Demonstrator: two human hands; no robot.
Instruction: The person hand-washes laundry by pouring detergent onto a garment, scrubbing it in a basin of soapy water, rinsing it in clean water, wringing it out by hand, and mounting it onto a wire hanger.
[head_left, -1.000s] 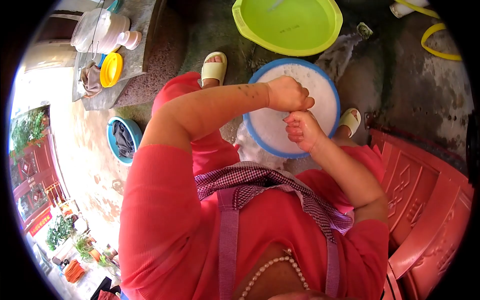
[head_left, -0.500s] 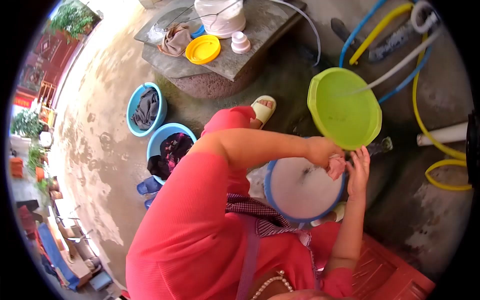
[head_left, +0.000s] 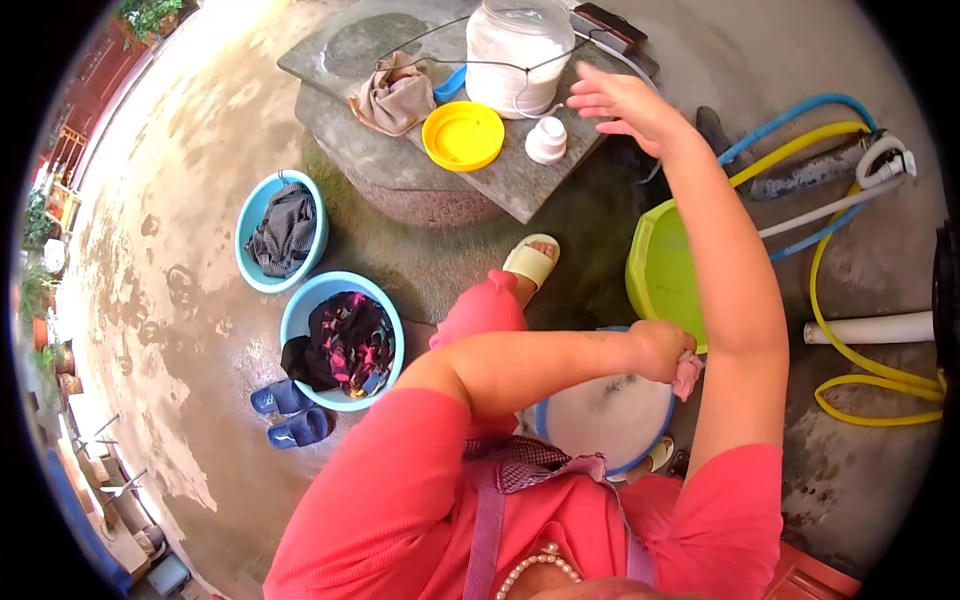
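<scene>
My left hand [head_left: 662, 350] is closed on a small bunched pink cloth [head_left: 688, 374], over the right edge of a blue-rimmed basin [head_left: 608, 420] of cloudy, greyish-white water. My right hand [head_left: 625, 108] is raised in the air with its fingers apart and holds nothing. In the picture it is just right of a clear plastic jar [head_left: 520, 75] of white powder and a white cap-like piece [head_left: 546, 140] on a stone slab. My right arm partly hides a yellow-green basin [head_left: 665, 270] standing beyond the cloudy basin.
The stone slab [head_left: 500, 190] also bears a yellow lid [head_left: 463, 136] and a beige cloth [head_left: 395, 95]. Two light-blue basins of clothes [head_left: 285, 232] stand left, with blue slippers [head_left: 298, 428] near them. Yellow hose [head_left: 835, 310] and a white pipe [head_left: 870, 328] lie right.
My right hand has left the cloudy basin's rim and risen to beside the jar. My left hand keeps the pink cloth over the basin. The view has shifted.
</scene>
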